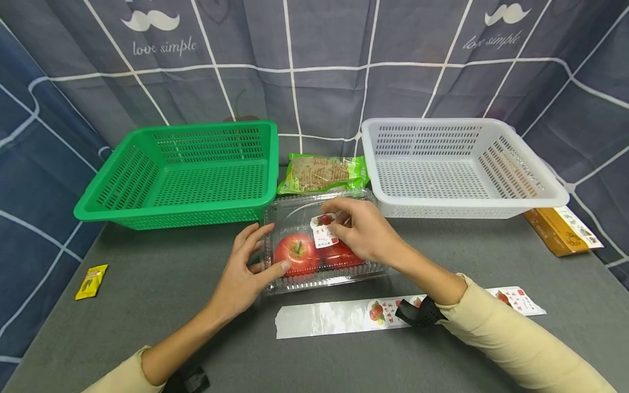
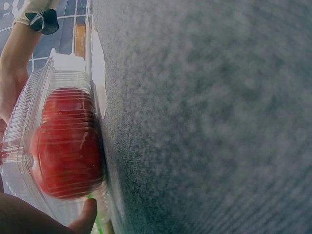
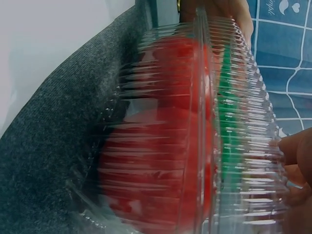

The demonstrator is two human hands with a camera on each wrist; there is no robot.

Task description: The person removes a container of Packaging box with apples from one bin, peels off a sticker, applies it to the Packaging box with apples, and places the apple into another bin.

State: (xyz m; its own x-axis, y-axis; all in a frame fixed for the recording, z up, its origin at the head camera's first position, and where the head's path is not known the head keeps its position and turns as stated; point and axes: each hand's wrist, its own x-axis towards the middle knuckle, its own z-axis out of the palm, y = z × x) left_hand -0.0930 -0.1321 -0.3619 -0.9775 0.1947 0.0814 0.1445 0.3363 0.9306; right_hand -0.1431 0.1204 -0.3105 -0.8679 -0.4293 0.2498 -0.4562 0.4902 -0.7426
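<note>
A clear plastic clamshell box (image 1: pixel 304 281) with red apples (image 1: pixel 297 252) inside lies on the table in front of me. On its lid is a small white label (image 1: pixel 323 236) with a strawberry picture. My right hand (image 1: pixel 366 229) pinches this label's upper right edge between thumb and bent forefinger. At the box's left side, my left hand (image 1: pixel 245 273) steadies it, fingers spread along the side and thumb on the front corner of the lid. The left wrist view shows the apples (image 2: pixel 68 146) through the ribbed wall, with a fingertip (image 2: pixel 87 214) beside it.
A green basket (image 1: pixel 182 215) stands back left, a white basket (image 1: pixel 472 210) back right. Between them lies a green-edged food packet (image 1: pixel 321 173). A label strip (image 1: pixel 324 319) runs under my right wrist. A yellow sachet (image 1: pixel 91 281) lies far left, a brown carton (image 1: pixel 557 234) far right.
</note>
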